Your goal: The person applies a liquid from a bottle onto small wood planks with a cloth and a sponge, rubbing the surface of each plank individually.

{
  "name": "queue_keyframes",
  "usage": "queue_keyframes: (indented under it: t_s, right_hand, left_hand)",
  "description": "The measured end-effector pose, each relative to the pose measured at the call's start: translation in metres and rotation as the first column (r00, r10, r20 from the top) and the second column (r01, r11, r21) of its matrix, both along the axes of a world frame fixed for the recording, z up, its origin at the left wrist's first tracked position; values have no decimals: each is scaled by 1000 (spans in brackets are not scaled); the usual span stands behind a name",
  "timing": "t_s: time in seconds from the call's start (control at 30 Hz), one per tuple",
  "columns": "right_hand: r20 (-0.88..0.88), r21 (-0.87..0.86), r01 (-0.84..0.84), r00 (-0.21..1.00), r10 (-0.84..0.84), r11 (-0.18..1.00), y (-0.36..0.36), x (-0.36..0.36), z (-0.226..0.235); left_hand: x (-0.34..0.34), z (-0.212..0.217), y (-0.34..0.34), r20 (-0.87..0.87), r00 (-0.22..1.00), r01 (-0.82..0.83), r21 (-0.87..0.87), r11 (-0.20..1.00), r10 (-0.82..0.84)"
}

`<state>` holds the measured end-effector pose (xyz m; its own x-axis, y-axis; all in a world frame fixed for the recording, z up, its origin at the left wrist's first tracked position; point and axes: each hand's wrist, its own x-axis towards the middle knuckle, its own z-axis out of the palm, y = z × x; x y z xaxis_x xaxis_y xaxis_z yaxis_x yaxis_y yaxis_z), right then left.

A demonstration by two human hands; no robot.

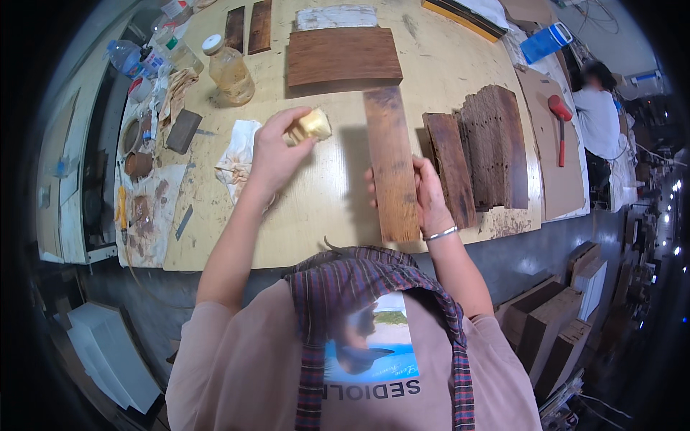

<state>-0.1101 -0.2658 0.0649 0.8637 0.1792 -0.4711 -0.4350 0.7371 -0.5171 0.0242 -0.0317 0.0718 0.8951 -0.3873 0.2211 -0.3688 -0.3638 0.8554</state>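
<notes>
At left on the counter (pixel 309 215) stand one jar (pixel 231 80) and, behind it, two dark strips (pixel 259 29). The grip of the left hand (pixel 276 147) pinches one yellowish pad (pixel 315 123). Beyond, apart from the pad, one board (pixel 392 158) is held up, the grip of the right hand (pixel 430 194) curled round it. The step looks like rubbing; the next stroke calls for pad against wood, board steady. At right, several rough boards (pixel 483 136) overlap, uncountable.

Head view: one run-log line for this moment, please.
left hand: holds pale yellow pad | right hand: holds wooden plank | pad and plank: apart
</notes>
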Motion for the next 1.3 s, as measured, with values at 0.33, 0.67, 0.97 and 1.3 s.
queue_keyframes:
  t_s: [0.33, 0.67, 0.97, 1.3]
  right_hand:
    - [64, 95, 76, 995, -82, 993, -19, 29, -5]
    - [-87, -43, -24, 996, 20, 999, -10, 14, -5]
    - [-237, -2, -6, 972, 5, 1000, -10, 13, -17]
    - [-28, -250, -137, 991, 134, 959, 14, 40, -12]
  left_hand:
    - [-56, 20, -27, 191, 878, 467, -137, 874, -439]
    - [-22, 8, 42, 299, 949, 72, 95, 993, -98]
    - [15, -63, 206, 507, 763, -624, 413, 664, 402]
    - [-3, -91, 119, 50, 952, -292, 453, 843, 303]
